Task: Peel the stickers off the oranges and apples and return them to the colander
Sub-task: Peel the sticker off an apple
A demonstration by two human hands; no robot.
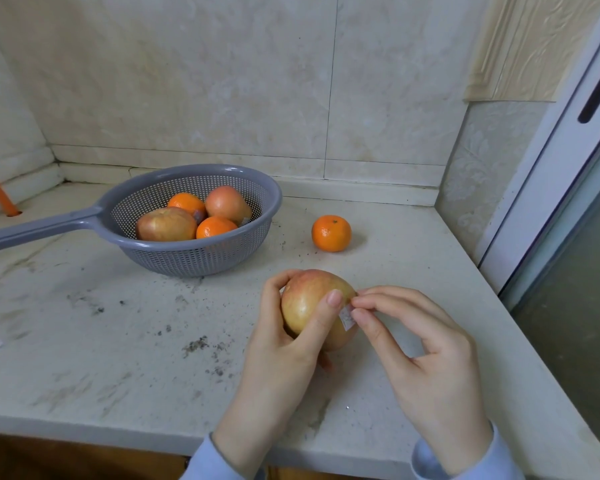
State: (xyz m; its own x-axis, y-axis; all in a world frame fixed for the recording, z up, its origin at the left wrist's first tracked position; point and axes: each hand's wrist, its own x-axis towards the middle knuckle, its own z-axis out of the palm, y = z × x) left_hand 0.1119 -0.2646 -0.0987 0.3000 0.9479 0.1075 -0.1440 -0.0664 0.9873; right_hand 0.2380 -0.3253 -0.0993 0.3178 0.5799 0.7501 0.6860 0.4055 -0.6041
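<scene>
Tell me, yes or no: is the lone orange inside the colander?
No. The lone orange sits on the counter, right of the colander.

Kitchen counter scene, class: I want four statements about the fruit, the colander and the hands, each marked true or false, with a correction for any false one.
1. The left hand holds an apple. True.
2. The right hand is pinching a sticker on that apple. True.
3. The colander is empty. False: it holds two apples and two oranges.
4. The lone orange lies on the counter to the left of the colander. False: it lies to its right.
</scene>
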